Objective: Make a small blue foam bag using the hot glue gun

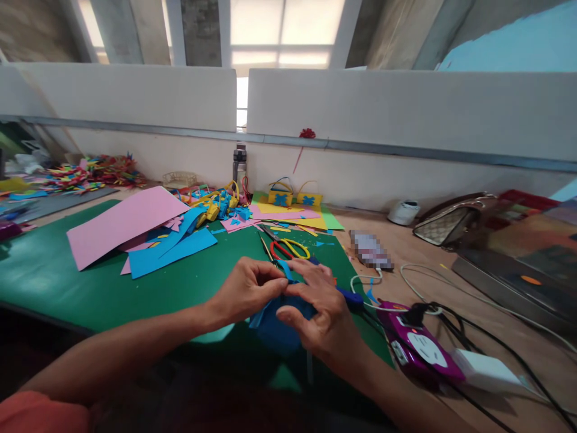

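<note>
My left hand (247, 291) pinches a narrow blue paper strip (285, 269) between thumb and fingertips. Close against it is my right hand (322, 297), fingers stretched and thumb apart, its index finger touching the strip near the left fingertips. Below both hands lies a larger dark blue piece (274, 322), partly covered by the right hand. Scissors (295, 248) with red and yellow handles rest just beyond my fingers. A dark blue handle-like object (351, 299) shows beside my right hand, mostly hidden by it.
A green mat (180, 304) carries pink sheets (130, 222), blue sheets (174, 252) and paper scraps. Yellow paper bags (280, 197) stand at the back. To the right are a phone (372, 249), a purple power strip (419, 346) with cables, and a patterned bag (451, 222).
</note>
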The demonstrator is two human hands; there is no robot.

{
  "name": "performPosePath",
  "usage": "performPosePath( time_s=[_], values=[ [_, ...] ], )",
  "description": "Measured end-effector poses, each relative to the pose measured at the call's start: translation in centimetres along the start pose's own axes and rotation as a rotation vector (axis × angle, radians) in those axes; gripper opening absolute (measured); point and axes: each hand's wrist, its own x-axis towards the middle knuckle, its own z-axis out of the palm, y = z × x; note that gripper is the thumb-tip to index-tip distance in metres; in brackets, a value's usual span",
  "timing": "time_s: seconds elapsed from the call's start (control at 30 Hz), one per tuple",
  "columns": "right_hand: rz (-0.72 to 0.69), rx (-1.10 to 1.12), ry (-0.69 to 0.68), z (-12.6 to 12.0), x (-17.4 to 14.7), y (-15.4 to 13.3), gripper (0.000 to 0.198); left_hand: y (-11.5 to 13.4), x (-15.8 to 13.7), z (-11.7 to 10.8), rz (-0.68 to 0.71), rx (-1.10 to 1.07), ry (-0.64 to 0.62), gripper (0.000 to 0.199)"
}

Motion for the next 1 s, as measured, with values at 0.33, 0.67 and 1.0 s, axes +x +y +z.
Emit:
performPosePath(
  time_s=[0.33,0.67,1.0],
  values=[
    [0.069,-0.010,0.038,0.1,0.0,-0.1,0.010,-0.5,-0.4,-0.1,0.022,-0.026,-0.050,0.023],
    [-0.020,-0.100,0.094,0.4,-0.3,0.3,0.014,-1.3,-0.8,-0.1,0.178,0.176,-0.078,0.023],
    [-0.066,-0.145,0.201,0.4,-0.2,0.4,0.015,-1.5,-1.0,0.2,0.250,0.261,-0.026,0.022]
  ],
)
